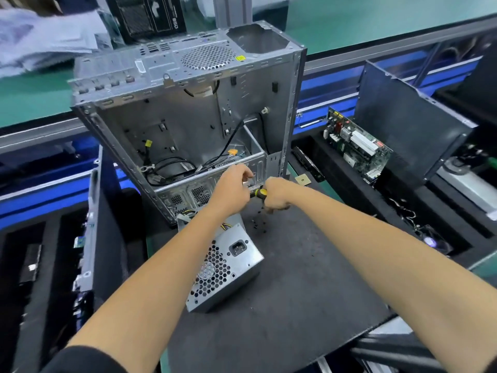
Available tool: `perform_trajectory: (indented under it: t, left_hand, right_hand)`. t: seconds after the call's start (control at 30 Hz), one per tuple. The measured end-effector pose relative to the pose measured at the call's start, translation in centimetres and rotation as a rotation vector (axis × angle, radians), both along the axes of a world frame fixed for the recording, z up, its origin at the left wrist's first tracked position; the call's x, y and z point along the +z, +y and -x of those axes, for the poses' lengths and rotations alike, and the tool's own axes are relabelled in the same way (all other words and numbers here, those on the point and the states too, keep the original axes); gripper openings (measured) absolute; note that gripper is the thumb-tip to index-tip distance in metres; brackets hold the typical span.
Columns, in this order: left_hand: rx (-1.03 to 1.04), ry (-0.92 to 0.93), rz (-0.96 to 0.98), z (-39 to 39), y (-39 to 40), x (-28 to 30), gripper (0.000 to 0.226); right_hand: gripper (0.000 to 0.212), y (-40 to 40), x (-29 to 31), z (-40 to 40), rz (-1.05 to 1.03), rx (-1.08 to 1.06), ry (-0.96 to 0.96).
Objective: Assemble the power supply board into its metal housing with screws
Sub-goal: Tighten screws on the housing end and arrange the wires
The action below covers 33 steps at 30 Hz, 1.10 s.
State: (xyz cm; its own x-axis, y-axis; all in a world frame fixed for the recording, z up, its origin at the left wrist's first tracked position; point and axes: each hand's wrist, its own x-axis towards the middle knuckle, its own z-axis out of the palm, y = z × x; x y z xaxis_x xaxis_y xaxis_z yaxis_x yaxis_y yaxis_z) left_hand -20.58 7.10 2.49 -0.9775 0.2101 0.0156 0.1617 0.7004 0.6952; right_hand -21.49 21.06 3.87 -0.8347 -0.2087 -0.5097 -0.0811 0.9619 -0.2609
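Step in hand, judged: readying screw on driver.

Right hand [277, 196] grips yellow-black screwdriver [258, 193]. Left hand [233, 186] curled at its tip, likely pinching screw; cannot tell.

Power supply unit [224, 267] on black mat [309, 278], outside open computer case [188, 125]. Loose screws [259, 224] beside right hand.

Next: seat unit in case, align holes.

Bare silver-grey housing [188, 103]; silver power supply [223, 262] with honeycomb-perforated grille; black mat [295, 278]; yellow-and-black screwdriver [258, 193]; green circuit board [357, 146]; black screws [259, 224].
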Motion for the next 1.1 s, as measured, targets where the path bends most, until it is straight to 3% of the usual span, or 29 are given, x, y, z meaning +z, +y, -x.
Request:
perform_trajectory:
  t: [0.23,0.53,0.77,0.87,1.1]
  left_hand:
    - [-0.045,-0.013,-0.024,-3.6,-2.5,2.2,0.037]
    - [0.075,0.016,-0.251,-7.7,-5.4,4.2,0.024]
    - [0.093,-0.046,-0.207,-10.8,-7.0,2.9,0.019]
    - [0.116,-0.034,-0.154,-11.4,-7.5,2.5,0.021]
    - [0.133,-0.082,-0.223,-12.5,-9.0,2.3,0.020]
  right_hand:
    - [0.020,-1.1,5.3,-1.2,0.362,-0.024,0.062]
    - [0.039,-3.7,7.8,-4.2,0.542,0.071,0.050]
    - [0.046,-6.5,9.2,-5.8,0.920,-0.131,0.311]
    - [0.036,-7.6,9.9,-6.6,0.894,-0.068,0.357]
    - [0.037,-9.2,10.4,-8.3,0.851,0.040,0.492]
